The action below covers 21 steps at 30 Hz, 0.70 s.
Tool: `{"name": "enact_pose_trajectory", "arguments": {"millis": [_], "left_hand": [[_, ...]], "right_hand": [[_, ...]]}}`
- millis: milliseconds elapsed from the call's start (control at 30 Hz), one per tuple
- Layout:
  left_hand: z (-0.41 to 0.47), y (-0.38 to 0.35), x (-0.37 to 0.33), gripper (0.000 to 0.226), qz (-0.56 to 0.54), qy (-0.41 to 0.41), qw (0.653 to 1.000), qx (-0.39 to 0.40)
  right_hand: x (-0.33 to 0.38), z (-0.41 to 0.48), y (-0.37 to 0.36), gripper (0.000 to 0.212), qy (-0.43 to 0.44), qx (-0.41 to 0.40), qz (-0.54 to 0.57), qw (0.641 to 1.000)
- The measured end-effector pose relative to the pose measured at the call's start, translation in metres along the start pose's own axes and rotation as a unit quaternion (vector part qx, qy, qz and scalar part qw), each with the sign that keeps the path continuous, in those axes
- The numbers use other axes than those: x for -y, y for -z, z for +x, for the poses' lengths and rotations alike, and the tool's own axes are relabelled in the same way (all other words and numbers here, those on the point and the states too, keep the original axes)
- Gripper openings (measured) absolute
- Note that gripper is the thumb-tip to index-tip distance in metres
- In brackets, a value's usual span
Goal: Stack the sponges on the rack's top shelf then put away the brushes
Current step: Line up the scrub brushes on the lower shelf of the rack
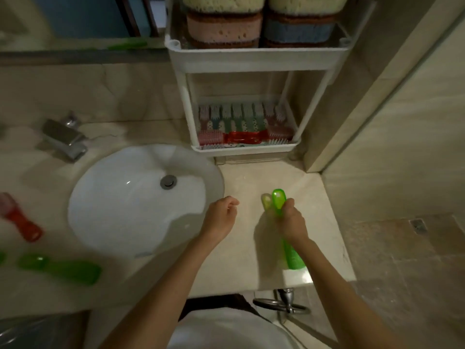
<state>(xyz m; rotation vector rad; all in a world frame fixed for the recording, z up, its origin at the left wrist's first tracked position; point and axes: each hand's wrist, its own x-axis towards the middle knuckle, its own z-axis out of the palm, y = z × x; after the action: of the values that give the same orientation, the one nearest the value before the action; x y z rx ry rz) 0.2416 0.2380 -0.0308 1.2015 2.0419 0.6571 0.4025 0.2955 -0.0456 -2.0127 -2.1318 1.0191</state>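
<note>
Beside the sink (113, 197), right hand (292, 224) fingers wrap the green brush (278, 200) mid-length; left hand (221, 217) fingers curl loosely, empty.

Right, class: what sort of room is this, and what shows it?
Probably a bathroom: a white basin sunk in a stone counter, a chrome tap beside it, and a rack of sponges and brushes.

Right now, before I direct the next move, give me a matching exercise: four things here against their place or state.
1 sponges
2 right-side green brush
3 left-side green brush
4 left hand

A lying on the counter
B empty, loosely curled
C stacked on the rack's top shelf
D gripped by the right hand

Pairs: 1-C, 2-D, 3-A, 4-B
</note>
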Motion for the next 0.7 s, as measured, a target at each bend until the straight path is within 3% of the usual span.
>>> {"name": "enact_pose_trajectory", "arguments": {"millis": [167,267,433,533,633,700], "left_hand": [[-0.020,0.042,0.044,0.024,-0.030,0.073,0.993,-0.091],[-0.039,0.078,0.081,0.033,-0.081,0.118,0.979,-0.148],[-0.079,0.128,0.156,0.034,0.000,0.155,0.966,-0.206],[-0.101,0.150,0.196,0.047,0.095,0.173,0.964,-0.180],[-0.117,0.175,0.230,0.056,0.204,0.182,0.957,-0.100],[-0.122,0.188,0.247,0.059,0.271,0.140,0.950,-0.063]], "right_hand": [[0.085,-0.008,-0.022,0.021,0.122,0.101,0.018,0.987],[0.125,-0.017,-0.048,0.022,0.174,0.140,-0.005,0.975],[0.175,-0.037,-0.096,0.030,0.226,0.172,-0.057,0.957],[0.201,-0.053,-0.119,0.021,0.246,0.183,-0.074,0.949],[0.224,-0.065,-0.138,0.025,0.252,0.189,-0.081,0.945],[0.236,-0.071,-0.147,0.023,0.256,0.190,-0.085,0.944]]}}
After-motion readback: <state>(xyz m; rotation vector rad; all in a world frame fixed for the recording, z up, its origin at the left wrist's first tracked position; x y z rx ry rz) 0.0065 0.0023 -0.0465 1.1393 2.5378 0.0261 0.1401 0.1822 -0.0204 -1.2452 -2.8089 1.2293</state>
